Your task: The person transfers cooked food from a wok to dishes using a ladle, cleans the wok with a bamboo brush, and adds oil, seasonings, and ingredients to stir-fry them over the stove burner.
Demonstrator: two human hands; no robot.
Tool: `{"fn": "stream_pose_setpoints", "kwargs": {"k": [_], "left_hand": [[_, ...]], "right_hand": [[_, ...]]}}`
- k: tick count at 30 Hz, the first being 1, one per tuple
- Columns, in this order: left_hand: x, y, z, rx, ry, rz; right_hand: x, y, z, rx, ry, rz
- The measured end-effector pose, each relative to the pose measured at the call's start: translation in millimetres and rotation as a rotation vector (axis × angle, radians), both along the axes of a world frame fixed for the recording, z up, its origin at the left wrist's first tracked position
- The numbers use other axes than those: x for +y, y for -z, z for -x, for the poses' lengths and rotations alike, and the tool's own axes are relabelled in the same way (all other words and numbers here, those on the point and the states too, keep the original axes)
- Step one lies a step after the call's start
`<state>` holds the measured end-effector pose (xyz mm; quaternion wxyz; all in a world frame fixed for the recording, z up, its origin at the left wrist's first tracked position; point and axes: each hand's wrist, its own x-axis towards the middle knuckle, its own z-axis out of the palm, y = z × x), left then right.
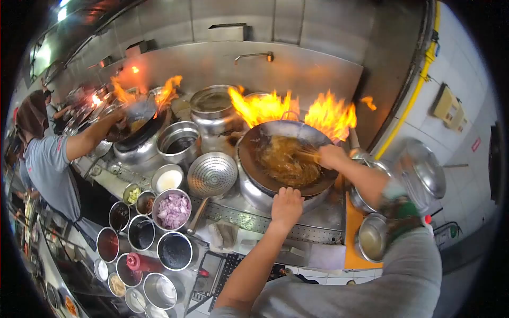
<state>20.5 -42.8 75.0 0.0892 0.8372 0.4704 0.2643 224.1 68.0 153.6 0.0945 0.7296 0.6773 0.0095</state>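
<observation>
A large dark wok [249,164] sits on the burner in front of me, with bubbling brown liquid and food [283,159] in it. My left hand [288,204] is closed on the wok's near rim. My right hand [334,157] comes in over the right side, wrapped round a wooden-handled tool [306,155]. The tool's far end dips into the brown liquid, so its shape is hidden. Tall flames [328,116] rise behind the wok's far rim.
Left of the wok lies a perforated strainer [212,172], by a bowl of chopped onion [172,211] and several metal pots of sauces. A co-worker [53,164] tends another flaming wok [135,130]. Pans [371,238] stand at right; a faucet [254,55] juts from the back wall.
</observation>
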Motion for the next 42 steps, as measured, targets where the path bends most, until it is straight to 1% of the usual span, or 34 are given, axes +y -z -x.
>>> {"fn": "stream_pose_setpoints", "kwargs": {"k": [2, 3, 5, 6, 7, 9, 10, 11, 12, 13, 15, 17, 18, 19, 21, 23, 24, 25, 26, 27, 28, 29, 30, 32, 33, 35, 37, 39, 41, 42], "left_hand": [[5, 1, -2, 0.035, -0.022, -0.047], [7, 0, -3, 0.029, -0.010, -0.053], [6, 2, 3, 0.003, 0.002, -0.024], [5, 1, 5, -0.084, 0.029, -0.040], [7, 0, 7, -0.083, 0.027, -0.054], [4, 1, 10, -0.136, 0.073, -0.069], [4, 2, 11, -0.188, 0.114, -0.065], [6, 1, 12, -0.181, 0.125, -0.085], [5, 2, 13, -0.153, 0.131, -0.090], [6, 3, 13, -0.129, 0.135, -0.098], [12, 4, 15, -0.084, 0.156, -0.122], [9, 6, 13, -0.078, 0.148, -0.122], [13, 9, 14, -0.077, 0.172, -0.110], [16, 9, 14, -0.073, 0.182, -0.116], [12, 12, 16, -0.122, 0.159, -0.149], [12, 19, 21, -0.121, 0.157, -0.158], [10, 24, 18, -0.123, 0.167, -0.176], [11, 26, 17, -0.122, 0.170, -0.178], [12, 26, 18, -0.117, 0.167, -0.170], [12, 26, 18, -0.112, 0.167, -0.158], [7, 29, 18, -0.107, 0.171, -0.147], [9, 26, 19, -0.103, 0.179, -0.144], [12, 24, 21, -0.101, 0.181, -0.143], [12, 19, 25, -0.099, 0.164, -0.144], [15, 14, 22, -0.093, 0.164, -0.148], [18, 8, 21, -0.094, 0.182, -0.128], [16, 8, 24, -0.091, 0.179, -0.083], [16, 5, 25, -0.016, 0.176, -0.087], [17, 7, 22, -0.043, 0.181, -0.071], [15, 4, 22, -0.050, 0.172, -0.052]], "right_hand": [[27, 22, 17, 0.012, -0.014, -0.073], [26, 23, 32, -0.023, -0.042, -0.061], [6, 33, 31, 0.023, -0.135, 0.096], [-16, 35, 24, 0.040, -0.180, 0.066], [-39, 28, 8, 0.055, -0.229, 0.035], [-54, -5, -19, 0.057, -0.116, 0.097], [-42, -13, -27, 0.080, -0.015, 0.106], [-19, 6, -29, 0.086, -0.008, 0.085], [16, 41, -26, 0.099, 0.055, 0.007], [38, 56, -20, 0.109, 0.116, -0.073], [34, 56, 21, 0.231, 0.144, -0.117], [7, 51, 33, 0.368, 0.043, -0.135], [-10, 46, 33, 0.273, -0.059, -0.082], [-26, 31, 23, 0.276, -0.051, -0.091], [-59, 14, -6, 0.168, -0.108, -0.003], [-36, 7, -38, 0.117, 0.020, -0.004], [-5, 34, -20, 0.108, 0.042, -0.163], [15, 55, -9, 0.168, 0.064, -0.198], [19, 64, 9, 0.254, 0.092, -0.257], [20, 70, 22, 0.320, 0.132, -0.199], [8, 74, 22, 0.300, 0.067, -0.149], [0, 66, 22, 0.277, -0.004, -0.113], [-13, 54, 14, 0.277, -0.008, -0.117], [-38, 33, -13, 0.316, -0.098, -0.044], [-18, 22, -26, 0.293, 0.046, 0.092], [10, 44, -18, 0.362, 0.022, -0.270], [43, 66, 14, 0.695, 0.080, -0.246], [47, 89, 55, 0.803, -0.019, -0.324], [20, 67, 77, 0.916, 0.001, -0.106], [7, 65, 71, 0.797, -0.155, -0.106]]}}
